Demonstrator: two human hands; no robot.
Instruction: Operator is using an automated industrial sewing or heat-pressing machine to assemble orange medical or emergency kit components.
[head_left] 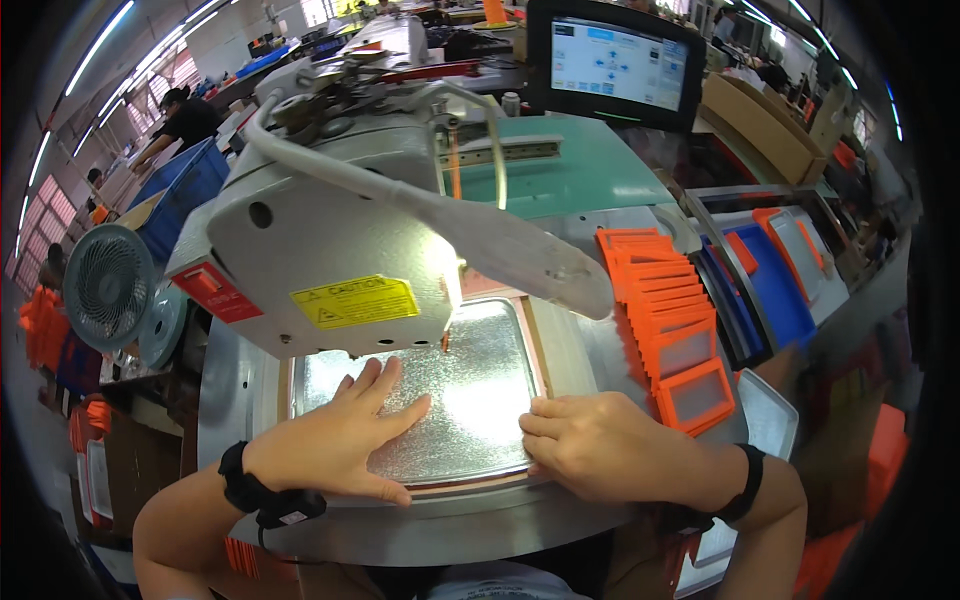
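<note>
A shiny silver textured panel (465, 425) with rounded corners lies flat in a thin frame (537, 345) under the grey head of an industrial sewing machine (350, 235). My left hand (345, 432) rests on the panel's left part, palm down with fingers spread. At the panel's right edge, my right hand (590, 445) has its fingers curled and pressed together against the frame. Whatever lies between those fingers is hidden. The machine's needle area (446, 338) sits above the panel, beyond my left fingertips, under a bright lamp.
Orange-rimmed rectangular frames (690, 370) overlap in a row to the right, near a blue tray (775, 290). A control screen (615, 70) stands at the back. To the left are a fan (110, 275) and a blue crate (185, 195); another person (190, 120) works beyond them.
</note>
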